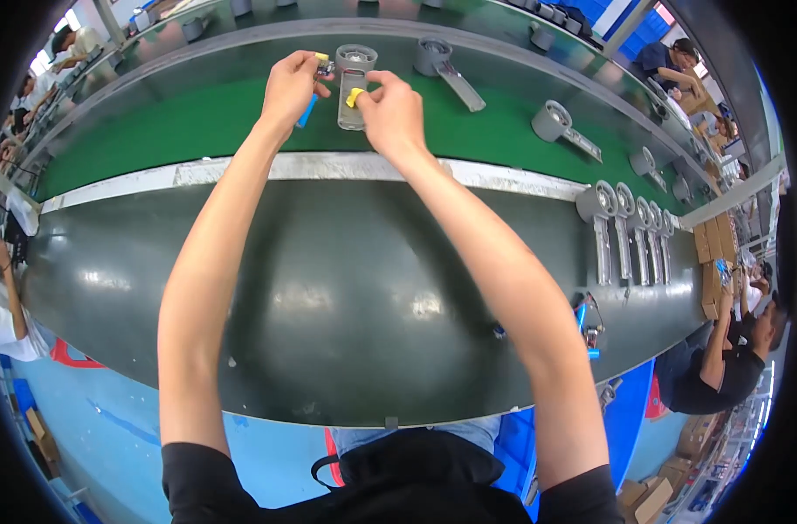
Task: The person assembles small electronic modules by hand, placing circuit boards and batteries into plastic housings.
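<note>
At the far side of the bench, my left hand (292,89) is closed with fingertips pinching a small wired part (326,68). A blue cylinder (308,111) hangs below those fingers. Just to the right lies a grey handheld-fan housing (352,120), its round head away from me and its hollow handle toward me. My right hand (393,112) grips the right side of this handle, thumb over the hollow. Yellow coverings show at a fingertip of the left hand and on the right thumb. The inside of the handle is partly hidden by the right hand.
More grey fan housings (433,57) lie along the green belt (189,131) to the right. Several stand in a row (601,203) at the bench's right end. A white rail (241,168) separates belt and dark bench (355,262). Blue wired parts (583,319) lie beside my right forearm. Co-workers sit at both sides.
</note>
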